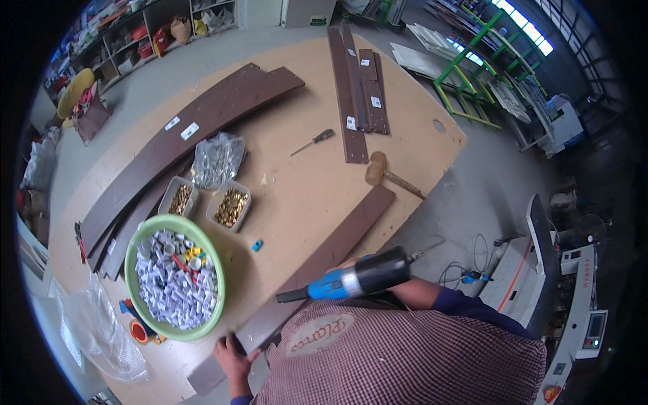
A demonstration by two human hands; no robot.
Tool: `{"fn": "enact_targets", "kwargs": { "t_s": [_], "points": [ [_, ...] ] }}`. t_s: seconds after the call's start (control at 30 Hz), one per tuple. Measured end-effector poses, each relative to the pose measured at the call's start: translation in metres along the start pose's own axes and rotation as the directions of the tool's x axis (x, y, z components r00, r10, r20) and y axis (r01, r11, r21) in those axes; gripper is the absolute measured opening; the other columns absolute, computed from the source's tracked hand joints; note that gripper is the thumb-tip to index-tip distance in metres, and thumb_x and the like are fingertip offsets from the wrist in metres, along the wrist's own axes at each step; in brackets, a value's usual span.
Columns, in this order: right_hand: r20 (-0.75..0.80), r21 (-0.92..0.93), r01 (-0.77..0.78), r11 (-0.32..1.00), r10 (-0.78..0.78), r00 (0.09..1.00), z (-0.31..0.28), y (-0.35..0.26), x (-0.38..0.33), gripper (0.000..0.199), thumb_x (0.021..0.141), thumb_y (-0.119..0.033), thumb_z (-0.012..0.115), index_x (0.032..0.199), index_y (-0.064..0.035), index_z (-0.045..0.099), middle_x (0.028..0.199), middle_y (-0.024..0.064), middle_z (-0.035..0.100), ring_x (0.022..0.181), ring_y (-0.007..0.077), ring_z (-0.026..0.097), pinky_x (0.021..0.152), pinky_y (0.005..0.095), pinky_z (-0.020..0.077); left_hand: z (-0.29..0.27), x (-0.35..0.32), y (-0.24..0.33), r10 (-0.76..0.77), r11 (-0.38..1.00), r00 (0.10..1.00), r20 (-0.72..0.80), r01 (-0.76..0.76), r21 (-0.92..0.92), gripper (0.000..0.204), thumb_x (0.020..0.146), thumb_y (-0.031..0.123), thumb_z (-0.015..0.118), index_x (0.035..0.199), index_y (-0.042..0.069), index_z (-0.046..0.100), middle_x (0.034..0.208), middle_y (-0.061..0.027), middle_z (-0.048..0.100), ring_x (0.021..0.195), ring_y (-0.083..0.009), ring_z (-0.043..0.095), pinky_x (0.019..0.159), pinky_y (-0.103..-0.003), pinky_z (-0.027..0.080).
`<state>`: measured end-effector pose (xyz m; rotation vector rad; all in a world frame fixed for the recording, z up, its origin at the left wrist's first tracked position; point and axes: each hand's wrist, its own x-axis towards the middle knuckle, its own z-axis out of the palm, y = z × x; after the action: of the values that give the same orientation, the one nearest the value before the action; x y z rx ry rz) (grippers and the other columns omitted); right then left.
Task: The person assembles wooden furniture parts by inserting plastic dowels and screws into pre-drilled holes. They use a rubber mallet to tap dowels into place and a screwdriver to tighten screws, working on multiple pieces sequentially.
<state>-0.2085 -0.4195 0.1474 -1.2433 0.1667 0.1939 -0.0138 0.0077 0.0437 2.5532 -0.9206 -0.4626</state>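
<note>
A long brown board (324,246) lies slantwise along the table's near side, in front of my body. At its lower left end is my left hand (233,361), its fingers and thumb around a small dark piece (236,344) whose kind I cannot make out. A blue and black power screwdriver (344,280) lies across the view in front of my right hand (349,262). Only a bit of that hand shows above the tool, by the board; the rest is hidden, so its grip cannot be told. Left of the board stands a green bowl (221,297) full of white plastic fittings.
Two tubs of brass-coloured hardware (231,207) (179,200) sit beside a clear plastic bag (218,160). Brown curved boards (202,111) lie far left, straight boards (347,101) far right. A screwdriver (322,136), a mallet (378,169) and a teal piece (256,246) are on the table.
</note>
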Motion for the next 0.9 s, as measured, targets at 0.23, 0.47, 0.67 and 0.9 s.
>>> {"fn": "enact_targets", "kwargs": {
  "t_s": [0.23,0.47,0.67,0.9],
  "points": [
    [-0.413,-0.696,-0.206,0.688,-0.150,0.898,-0.137,-0.086,-0.073,0.038,0.081,-0.028,0.080,0.110,-0.0085,0.067,0.105,0.0063,0.066,0.096,0.0184,0.065,0.087,0.0326,0.0523,-0.017,-0.034,0.022,-0.153,0.985,0.954,0.257,0.168,-0.038,0.060,0.067,0.039,0.077,0.115,0.003,0.065,0.096,-0.0197,0.062,0.088,-0.0379,0.060,0.078,-0.043,0.050],
    [-0.929,-0.097,-0.105,0.990,-0.052,0.365,-0.300,-0.131,-0.090,0.052,0.081,-0.027,0.078,0.127,-0.0104,0.061,0.118,0.0059,0.064,0.109,0.0204,0.059,0.096,0.0372,0.0472,-0.074,-0.033,0.072,-0.244,0.823,0.623,0.743,0.538,-0.181,0.076,0.085,0.050,0.069,0.131,-0.008,0.053,0.127,-0.0309,0.058,0.119,-0.0421,0.055,0.105,-0.047,0.040],
    [-0.938,-0.285,0.340,0.896,-0.333,0.091,-0.422,-0.104,-0.078,0.046,0.086,-0.027,0.075,0.124,-0.0050,0.061,0.120,0.0058,0.063,0.111,0.0170,0.057,0.098,0.0337,0.0440,-0.124,-0.015,0.145,-0.329,0.846,0.462,0.824,0.531,0.040,0.060,0.089,0.041,0.066,0.129,-0.003,0.058,0.127,-0.0235,0.062,0.121,-0.0321,0.057,0.103,-0.040,0.043],
    [-0.933,-0.345,0.210,0.915,-0.359,0.033,-0.465,-0.036,-0.100,0.047,0.087,-0.024,0.075,0.126,-0.0021,0.060,0.125,0.0084,0.062,0.112,0.0192,0.059,0.096,0.0334,0.0466,-0.114,-0.029,0.155,-0.306,0.936,0.735,0.605,0.348,0.051,0.046,0.074,0.029,0.080,0.114,0.009,0.069,0.105,-0.0173,0.070,0.093,-0.0303,0.067,0.081,-0.038,0.052]
  ]
}}
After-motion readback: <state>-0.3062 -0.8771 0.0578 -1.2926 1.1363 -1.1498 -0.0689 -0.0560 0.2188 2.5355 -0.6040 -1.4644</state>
